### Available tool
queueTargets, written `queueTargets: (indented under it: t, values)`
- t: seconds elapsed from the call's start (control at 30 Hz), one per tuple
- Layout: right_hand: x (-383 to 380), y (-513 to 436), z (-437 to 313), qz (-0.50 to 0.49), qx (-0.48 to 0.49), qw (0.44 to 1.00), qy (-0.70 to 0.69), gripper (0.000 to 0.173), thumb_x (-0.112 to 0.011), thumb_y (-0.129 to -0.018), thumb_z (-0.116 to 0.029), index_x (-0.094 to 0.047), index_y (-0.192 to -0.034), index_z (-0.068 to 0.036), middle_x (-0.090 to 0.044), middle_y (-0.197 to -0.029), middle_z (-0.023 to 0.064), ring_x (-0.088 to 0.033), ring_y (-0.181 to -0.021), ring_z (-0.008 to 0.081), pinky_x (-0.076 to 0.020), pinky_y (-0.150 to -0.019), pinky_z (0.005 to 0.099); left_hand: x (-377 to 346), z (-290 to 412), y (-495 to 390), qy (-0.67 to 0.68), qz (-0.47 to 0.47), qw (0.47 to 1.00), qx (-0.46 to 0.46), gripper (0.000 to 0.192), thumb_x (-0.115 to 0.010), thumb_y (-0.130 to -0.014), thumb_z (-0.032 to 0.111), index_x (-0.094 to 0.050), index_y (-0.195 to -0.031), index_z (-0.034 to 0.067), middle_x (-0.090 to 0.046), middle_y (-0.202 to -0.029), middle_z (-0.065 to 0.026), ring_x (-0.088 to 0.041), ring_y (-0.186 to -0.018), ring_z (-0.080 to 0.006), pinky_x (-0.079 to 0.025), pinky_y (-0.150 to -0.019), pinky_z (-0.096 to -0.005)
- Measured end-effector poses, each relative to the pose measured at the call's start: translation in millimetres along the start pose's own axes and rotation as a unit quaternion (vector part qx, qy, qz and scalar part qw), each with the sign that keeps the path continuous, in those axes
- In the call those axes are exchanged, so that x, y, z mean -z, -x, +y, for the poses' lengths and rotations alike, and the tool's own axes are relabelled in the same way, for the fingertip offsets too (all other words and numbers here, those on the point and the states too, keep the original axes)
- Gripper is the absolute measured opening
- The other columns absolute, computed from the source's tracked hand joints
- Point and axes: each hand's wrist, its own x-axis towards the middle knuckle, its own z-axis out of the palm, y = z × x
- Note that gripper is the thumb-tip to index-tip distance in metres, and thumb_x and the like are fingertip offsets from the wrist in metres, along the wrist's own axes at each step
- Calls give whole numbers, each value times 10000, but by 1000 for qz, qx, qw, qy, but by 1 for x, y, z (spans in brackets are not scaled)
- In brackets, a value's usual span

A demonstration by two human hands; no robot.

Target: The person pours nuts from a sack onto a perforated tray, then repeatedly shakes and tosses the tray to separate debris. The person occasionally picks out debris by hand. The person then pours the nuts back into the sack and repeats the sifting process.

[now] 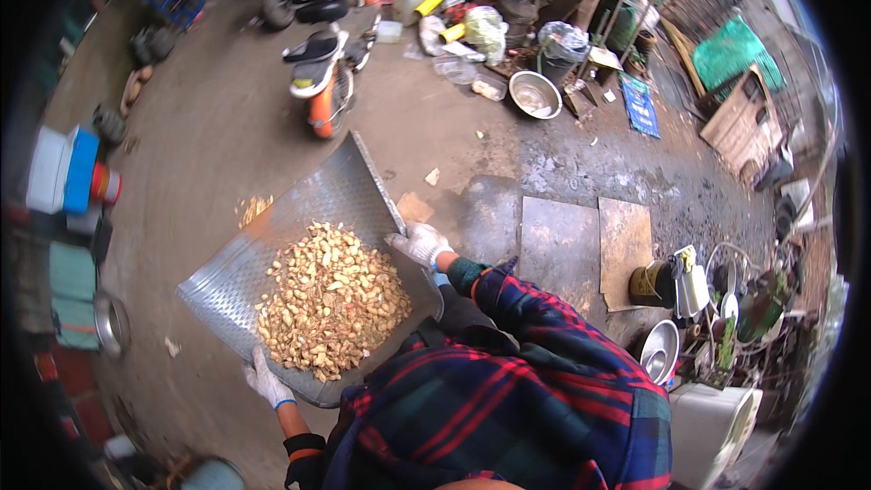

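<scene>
A large perforated metal winnowing pan (pixel 224 286) is held out in front of my body, its flat open lip turned away to the upper left. Unshelled peanuts (pixel 333 299) lie heaped in it, mixed with bits of stem and debris, mostly toward the end near me. My left hand (pixel 270 380), in a white knitted glove, grips the pan's side wall at the lower left. On the opposite wall, my gloved right hand (pixel 423 245) clasps the raised rim. Fingers under the pan are hidden on both sides.
A small pile of peanuts (pixel 256 211) lies on the ground past the pan's lip. An orange scooter (pixel 323 95) stands ahead. A metal basin (pixel 535 94) sits by clutter at upper right; flat boards (pixel 559 245) lie to the right. Boxes (pixel 68 167) line the left.
</scene>
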Motion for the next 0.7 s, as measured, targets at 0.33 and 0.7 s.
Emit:
queueTargets:
  t: [0.33, 0.7]
  values:
    - [267, 275, -17, 51, -18, 999, 5, 542, -584, -921, -507, -577, -1106, 3, -682, -1061, 278, -644, -1045, 440, -500, -913, 500, -14, 304, 216, -97, -94, 990, 50, 643, -746, -883, 201, -474, -1398, -71, -599, -1306, -166, -606, -1113, -255, -494, -963, -373]
    - [370, 323, -54, 122, -173, 976, -54, 537, -605, -903, -502, -588, -1114, -8, -685, -1089, 269, -649, -1060, 431, -502, -915, 503, -124, 425, 165, -211, -251, 937, 119, 767, -779, -848, 195, -397, -1453, -81, -583, -1341, -152, -589, -1157, -254, -461, -1018, -366]
